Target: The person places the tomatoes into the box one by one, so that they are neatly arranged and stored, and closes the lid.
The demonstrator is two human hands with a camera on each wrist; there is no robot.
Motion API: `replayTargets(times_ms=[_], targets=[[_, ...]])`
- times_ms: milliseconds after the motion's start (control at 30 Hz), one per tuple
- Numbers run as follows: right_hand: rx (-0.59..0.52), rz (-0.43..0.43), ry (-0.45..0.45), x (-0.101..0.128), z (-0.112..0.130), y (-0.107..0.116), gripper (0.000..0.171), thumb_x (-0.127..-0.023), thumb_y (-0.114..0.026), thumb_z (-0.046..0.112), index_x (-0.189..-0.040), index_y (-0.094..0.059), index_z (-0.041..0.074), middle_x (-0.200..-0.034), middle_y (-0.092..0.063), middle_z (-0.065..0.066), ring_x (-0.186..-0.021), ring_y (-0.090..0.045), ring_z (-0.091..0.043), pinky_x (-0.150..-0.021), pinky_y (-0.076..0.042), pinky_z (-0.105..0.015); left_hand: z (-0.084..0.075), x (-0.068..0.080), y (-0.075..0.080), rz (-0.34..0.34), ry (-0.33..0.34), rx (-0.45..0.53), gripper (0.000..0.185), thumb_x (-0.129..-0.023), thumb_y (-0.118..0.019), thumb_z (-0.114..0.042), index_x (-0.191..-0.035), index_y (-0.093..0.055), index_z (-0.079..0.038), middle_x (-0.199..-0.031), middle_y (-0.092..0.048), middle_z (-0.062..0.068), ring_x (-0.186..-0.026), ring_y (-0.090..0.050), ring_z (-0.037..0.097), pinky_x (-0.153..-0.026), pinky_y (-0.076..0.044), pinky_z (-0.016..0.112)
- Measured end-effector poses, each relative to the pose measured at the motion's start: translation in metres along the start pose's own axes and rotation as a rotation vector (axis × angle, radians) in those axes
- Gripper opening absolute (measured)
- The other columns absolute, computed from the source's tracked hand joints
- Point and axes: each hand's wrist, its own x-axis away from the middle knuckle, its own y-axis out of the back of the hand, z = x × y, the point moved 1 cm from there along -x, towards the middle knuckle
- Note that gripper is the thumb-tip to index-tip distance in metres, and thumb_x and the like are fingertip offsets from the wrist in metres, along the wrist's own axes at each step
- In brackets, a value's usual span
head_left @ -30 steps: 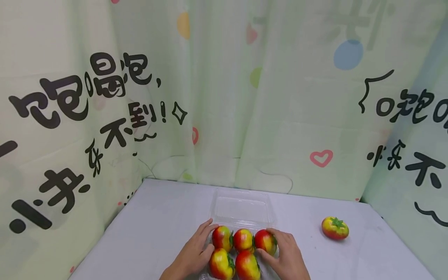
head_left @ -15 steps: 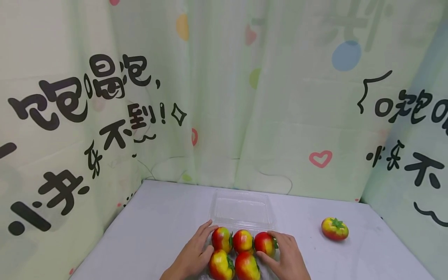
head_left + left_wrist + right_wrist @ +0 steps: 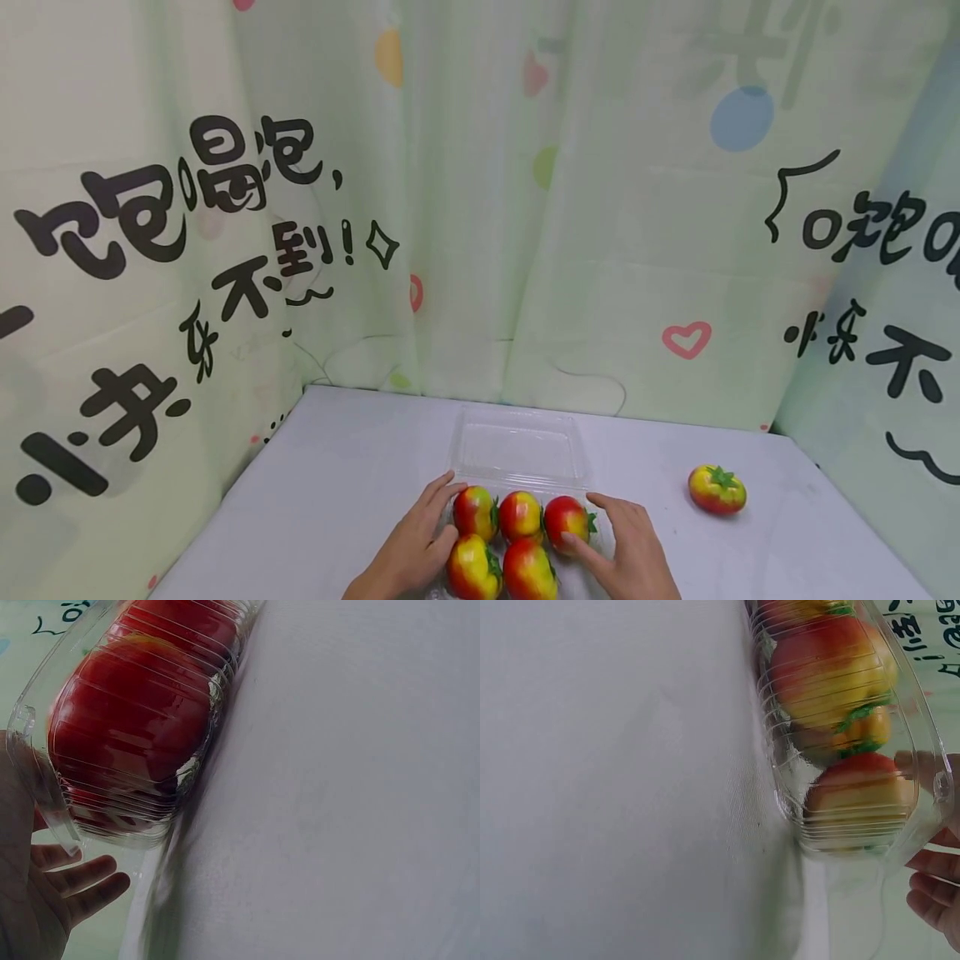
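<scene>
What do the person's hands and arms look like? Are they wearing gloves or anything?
No gloves. Both the left hand and the right hand are bare, with no rings showing on the fingers in view. Only the wrists come into the head view at its bottom edge, and no sleeve, watch or bracelet shows there.

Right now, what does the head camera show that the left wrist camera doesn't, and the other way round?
Only the head view shows the right hand, the loose tomato on the table, the open lid and the printed curtain. Only the left wrist view shows the clear box's ribbed side wall up close. Both show the left hand against the box of tomatoes.
</scene>
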Motion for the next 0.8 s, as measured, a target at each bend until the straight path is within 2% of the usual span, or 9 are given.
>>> replayTargets(times_ms=[267,567,800], targets=[[0.023,0.002,-0.017,0.0,-0.01,0.006,0.078,-0.074,-0.068,0.062,-0.127,-0.056,0.006,-0.123,-0.06,-0.011,-0.113,-0.048,-0.03,-0.093,-0.047,-0.056,0.001,-0.002,-0.001,0.001,-0.001,-0.007,0.046,-0.091,-0.045,-0.017,-0.137,-0.048,-0.018,-0.15,-0.035,0.009,-0.129,-0.047,0.029,-0.101,-0.041,0.056],[0.046,-0.046,0.0,0.001,-0.021,0.011,0.075,-0.075,-0.069,0.061,-0.124,-0.059,0.006,-0.119,-0.063,-0.012,-0.109,-0.05,-0.03,-0.092,-0.048,-0.054,0.002,-0.002,-0.001,0.005,-0.003,0.0,0.046,-0.091,-0.044,-0.015,-0.137,-0.047,-0.02,-0.15,-0.035,0.009,-0.129,-0.046,0.029,-0.101,-0.04,0.057],[0.055,-0.061,-0.002,0.001,-0.03,0.018,0.068,-0.077,-0.072,0.052,-0.124,-0.059,0.003,-0.119,-0.063,-0.015,-0.11,-0.05,-0.032,-0.093,-0.047,-0.055,0.003,-0.001,-0.001,0.003,-0.017,0.011,0.046,-0.091,-0.043,-0.014,-0.136,-0.047,-0.021,-0.149,-0.036,0.01,-0.128,-0.046,0.03,-0.1,-0.04,0.058]])
